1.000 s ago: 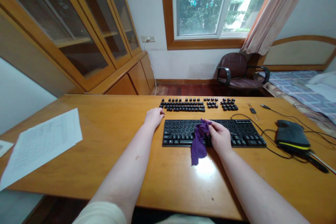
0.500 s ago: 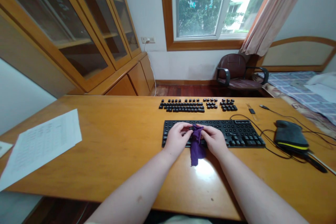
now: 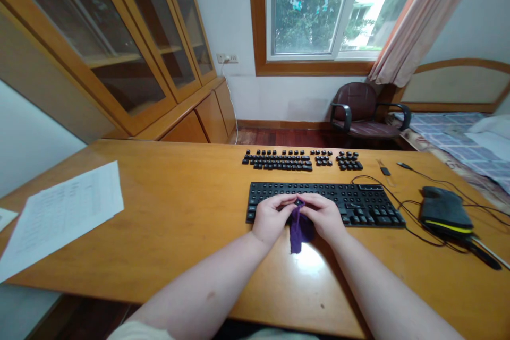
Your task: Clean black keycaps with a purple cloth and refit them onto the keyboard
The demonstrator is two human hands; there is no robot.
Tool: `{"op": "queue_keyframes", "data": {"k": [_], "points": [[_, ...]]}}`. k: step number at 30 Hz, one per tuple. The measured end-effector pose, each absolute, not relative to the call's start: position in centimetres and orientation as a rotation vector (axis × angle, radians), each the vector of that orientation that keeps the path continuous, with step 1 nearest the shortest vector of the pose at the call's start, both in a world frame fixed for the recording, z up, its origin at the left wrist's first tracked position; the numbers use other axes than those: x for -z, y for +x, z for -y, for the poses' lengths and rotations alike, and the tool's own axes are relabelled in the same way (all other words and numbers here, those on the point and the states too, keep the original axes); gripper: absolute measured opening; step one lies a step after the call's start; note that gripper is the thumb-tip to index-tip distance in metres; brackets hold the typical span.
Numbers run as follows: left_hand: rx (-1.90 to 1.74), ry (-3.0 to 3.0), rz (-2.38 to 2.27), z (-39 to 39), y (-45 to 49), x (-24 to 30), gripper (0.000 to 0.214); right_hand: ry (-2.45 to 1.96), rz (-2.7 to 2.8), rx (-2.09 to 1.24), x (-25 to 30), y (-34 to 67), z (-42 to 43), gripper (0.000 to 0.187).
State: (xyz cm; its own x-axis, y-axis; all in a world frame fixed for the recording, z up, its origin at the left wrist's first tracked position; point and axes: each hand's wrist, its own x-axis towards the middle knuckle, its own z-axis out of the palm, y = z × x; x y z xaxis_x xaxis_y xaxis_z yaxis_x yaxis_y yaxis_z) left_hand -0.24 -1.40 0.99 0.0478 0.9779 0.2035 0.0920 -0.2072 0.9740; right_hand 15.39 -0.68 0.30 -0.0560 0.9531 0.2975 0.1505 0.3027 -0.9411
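A purple cloth (image 3: 296,234) is pinched between my two hands, its loose end hanging down toward the desk's near side. My left hand (image 3: 272,218) grips it from the left with thumb and fingers pressed together, and my right hand (image 3: 324,216) does the same from the right. A small dark spot shows in the cloth's folds between my fingertips; what it is I cannot make out. Both hands are over the front middle of a black keyboard (image 3: 358,196), many of whose upper keys lack caps. Behind it, loose black keycaps (image 3: 279,161) lie in rows matching a keyboard layout.
On the right lie a dark grey item with a yellow stripe (image 3: 446,210), black cables (image 3: 434,175) and a small black piece (image 3: 384,171). Papers (image 3: 67,210) cover part of the left side of the wooden desk (image 3: 179,212). Beyond stand a chair (image 3: 356,109) and a cabinet (image 3: 159,64).
My hands have drawn closer together and slightly lower over the keyboard, fingertips now meeting at the bunched cloth. The view has shifted slightly.
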Motion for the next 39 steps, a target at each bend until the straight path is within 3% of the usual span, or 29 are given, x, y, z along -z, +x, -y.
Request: {"op": "queue_keyframes", "data": {"k": [7, 17, 23, 28, 31, 33, 39], "points": [[-1.258, 1.209, -1.075, 1.3, 0.1, -1.0, 0.018, -0.952, 1.455, -0.946, 0.3, 16.2, 0.3, 0.010], [-1.253, 1.243, -1.014, 1.3, 0.1, -1.0, 0.017, -1.045, 1.661, -0.914, -0.7, 15.8, 0.8, 0.020], [-1.274, 1.579, -1.049, 1.6, -0.3, -1.4, 0.017, -1.055, 1.619, -0.805, -0.9, 16.1, 0.9, 0.025], [-1.068, 1.962, -1.268, 1.9, -0.8, -2.3, 0.041, -1.063, 1.538, -0.773, -0.6, 16.4, 1.1, 0.028], [-0.956, 2.027, -1.281, 1.6, -0.8, -2.1, 0.016, -1.028, 1.553, -0.765, -0.4, 16.4, 1.0, 0.026], [-1.022, 1.995, -1.308, 1.2, -0.8, -1.6, 0.007, -1.009, 1.579, -0.769, -0.4, 16.4, 1.0, 0.023], [-1.368, 1.505, -1.278, 0.8, -0.6, -0.4, 0.017, -0.949, 1.652, -0.795, -0.5, 15.9, 0.9, 0.028]]}}
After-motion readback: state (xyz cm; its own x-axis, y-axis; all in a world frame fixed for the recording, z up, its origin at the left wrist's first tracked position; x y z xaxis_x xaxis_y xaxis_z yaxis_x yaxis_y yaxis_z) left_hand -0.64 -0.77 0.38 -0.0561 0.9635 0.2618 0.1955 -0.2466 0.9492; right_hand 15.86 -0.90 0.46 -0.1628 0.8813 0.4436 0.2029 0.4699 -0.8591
